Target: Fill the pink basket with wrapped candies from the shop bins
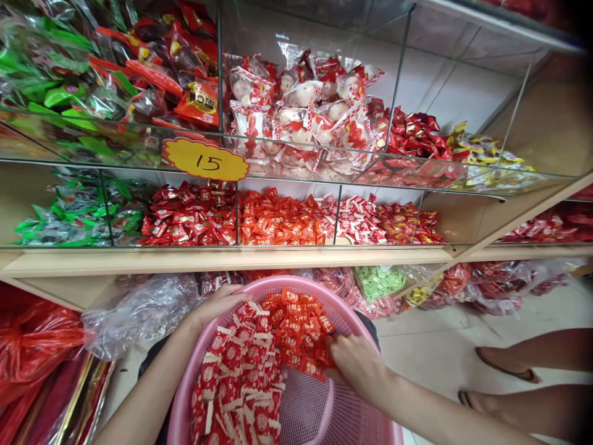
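Note:
A pink plastic basket (185, 377) stands below the shelves, with two kinds of wrapped candy inside. Red-and-white packets (245, 377) fill its left side; orange-red candies (296, 321) are heaped at the far middle. My left hand (221, 307) grips the far left rim, its fingers partly hidden. Inside the basket on the right, my right hand (354, 361) has its fingers curled against the edge of the orange-red candies. Its fingertips are partly hidden among the wrappers. Mesh wall shows at the near right.
Glass-fronted shelves (287, 256) hold sorted candies, with a yellow tag (205, 159) reading 15. Bagged candies (380, 281) lie underneath on the floor. A red plastic bag (37, 346) lies at left. Another person's sandalled feet (503, 364) are on the right.

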Available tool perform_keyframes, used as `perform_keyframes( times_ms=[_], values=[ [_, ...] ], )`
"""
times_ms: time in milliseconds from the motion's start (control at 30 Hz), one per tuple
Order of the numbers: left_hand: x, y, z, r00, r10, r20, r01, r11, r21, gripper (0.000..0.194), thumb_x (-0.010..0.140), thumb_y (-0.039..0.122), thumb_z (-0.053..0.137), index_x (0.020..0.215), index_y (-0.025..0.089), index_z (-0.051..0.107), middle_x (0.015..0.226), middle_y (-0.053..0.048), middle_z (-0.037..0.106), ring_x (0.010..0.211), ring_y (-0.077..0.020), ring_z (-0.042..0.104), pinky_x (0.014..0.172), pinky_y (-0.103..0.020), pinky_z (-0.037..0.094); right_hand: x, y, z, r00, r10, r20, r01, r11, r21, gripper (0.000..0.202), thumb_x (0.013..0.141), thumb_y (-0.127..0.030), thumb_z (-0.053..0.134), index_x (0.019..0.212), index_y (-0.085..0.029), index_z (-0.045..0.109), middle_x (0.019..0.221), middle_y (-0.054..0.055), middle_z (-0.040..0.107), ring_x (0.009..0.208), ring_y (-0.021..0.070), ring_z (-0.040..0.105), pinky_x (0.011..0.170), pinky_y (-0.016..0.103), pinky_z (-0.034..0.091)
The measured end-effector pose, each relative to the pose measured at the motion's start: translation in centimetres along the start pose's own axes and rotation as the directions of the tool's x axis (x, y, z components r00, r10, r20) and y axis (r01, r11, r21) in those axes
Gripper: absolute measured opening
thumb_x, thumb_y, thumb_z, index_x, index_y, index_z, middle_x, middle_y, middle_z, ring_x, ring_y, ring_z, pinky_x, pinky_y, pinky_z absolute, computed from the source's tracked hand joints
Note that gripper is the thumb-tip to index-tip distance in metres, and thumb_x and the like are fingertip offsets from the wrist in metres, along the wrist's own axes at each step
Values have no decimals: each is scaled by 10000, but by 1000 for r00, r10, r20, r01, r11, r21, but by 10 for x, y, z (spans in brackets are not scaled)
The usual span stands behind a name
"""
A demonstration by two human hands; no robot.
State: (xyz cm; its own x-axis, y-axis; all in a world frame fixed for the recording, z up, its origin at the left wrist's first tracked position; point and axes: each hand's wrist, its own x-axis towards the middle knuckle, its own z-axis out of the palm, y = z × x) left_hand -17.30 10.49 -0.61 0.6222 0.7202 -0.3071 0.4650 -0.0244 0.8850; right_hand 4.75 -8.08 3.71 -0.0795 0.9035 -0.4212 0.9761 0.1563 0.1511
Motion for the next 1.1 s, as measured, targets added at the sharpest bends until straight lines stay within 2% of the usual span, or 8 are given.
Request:
perform_keyframes(
  times_ms=[100, 300, 400, 500, 633, 733, 900, 1100],
  values=[
    [1, 0, 1, 1000, 9, 11, -9, 1000, 4, 314, 660, 425, 520, 721, 135, 624, 698, 1, 613, 674, -155, 532, 620, -234, 367, -1, 1, 8, 1000, -2, -10, 2, 999, -35, 292, 694, -387, 596, 768, -109, 645, 718, 121, 638, 651, 253, 623, 518, 314, 473],
    [0, 5, 2, 1000, -8, -9, 8, 1000, 15, 309, 648, 434, 530, 697, 140, 611, 655, 14, 586, 652, -148, 515, 604, -226, 352, 6, -15, 27, 994, -72, -76, 62, 990, -129, 280, 677, -387, 613, 730, -113, 634, 700, 103, 617, 604, 218, 603, 434, 281, 453],
    [-1, 5, 1, 1000, -1, -22, 2, 1000, 23, 306, 644, 434, 529, 688, 143, 617, 664, 14, 593, 664, -151, 517, 614, -226, 353, 9, -17, 28, 992, -63, -106, 47, 988, -150, 351, 650, -431, 624, 779, -104, 621, 679, 105, 604, 588, 210, 593, 426, 275, 446],
    [0, 3, 0, 1000, -1, -14, 1, 1000, 28, 304, 649, 424, 523, 718, 148, 632, 680, 18, 607, 678, -152, 523, 627, -226, 356, 8, -16, 25, 996, -17, -83, 6, 992, -127, 428, 627, -470, 630, 829, -93, 612, 666, 110, 601, 589, 208, 597, 456, 273, 450],
    [1, 3, 0, 1000, 2, -17, -2, 999, 42, 314, 644, 420, 526, 740, 144, 641, 691, 11, 616, 687, -160, 529, 635, -234, 364, 8, -15, 24, 995, 6, -104, -18, 994, -111, 394, 666, -442, 607, 850, -94, 605, 692, 115, 610, 593, 222, 604, 454, 285, 450],
    [0, 4, 1, 1000, -6, -12, 6, 999, 43, 314, 652, 415, 518, 739, 138, 636, 695, 3, 614, 684, -162, 530, 632, -242, 368, 11, -14, 28, 991, -9, -134, -7, 993, -114, 345, 694, -386, 599, 867, -87, 601, 681, 114, 610, 590, 224, 603, 443, 281, 445],
    [-1, 6, 1, 1000, -8, -5, 8, 999, 39, 307, 660, 410, 515, 748, 141, 633, 708, 2, 617, 709, -166, 536, 656, -246, 371, 12, -12, 33, 979, -105, -174, 78, 985, -156, 147, 756, -170, 530, 875, -103, 583, 682, 93, 608, 572, 187, 594, 409, 244, 408],
    [-2, 7, 0, 1000, -4, -1, 4, 999, 31, 323, 655, 424, 514, 747, 138, 633, 729, -8, 625, 727, -174, 541, 676, -253, 380, 8, -15, 30, 949, -213, -231, 177, 970, -167, 176, 737, -57, 495, 886, -145, 524, 698, 55, 597, 581, 143, 576, 395, 233, 331]
  ],
)
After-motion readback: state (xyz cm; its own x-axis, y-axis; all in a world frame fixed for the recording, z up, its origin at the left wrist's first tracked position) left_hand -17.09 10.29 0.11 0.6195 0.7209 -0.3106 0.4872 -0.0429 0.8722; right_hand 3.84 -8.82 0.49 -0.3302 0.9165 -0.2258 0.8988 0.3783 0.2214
